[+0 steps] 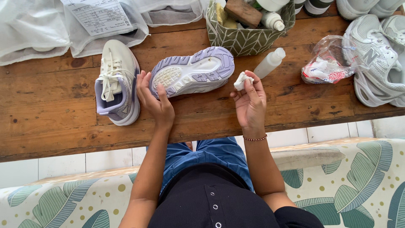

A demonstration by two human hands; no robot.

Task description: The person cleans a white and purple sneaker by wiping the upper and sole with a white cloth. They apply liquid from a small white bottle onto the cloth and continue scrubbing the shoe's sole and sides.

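Observation:
A white and lilac sneaker (192, 71) lies on its side on the wooden table (50, 114), its sole facing me. My left hand (155, 101) rests against its heel end, fingers spread along the sole. My right hand (251, 101) pinches a small white wad of cloth (241, 80) just right of the toe. The matching sneaker (116, 80) stands upright to the left, laces up.
A leaf-patterned basket (244, 36) with brushes and bottles sits behind the sneaker; a small clear bottle (270, 62) lies beside it. A plastic bag (327, 63) and grey-white sneakers (375, 59) are at right. White fabric bags (42, 29) lie at back left.

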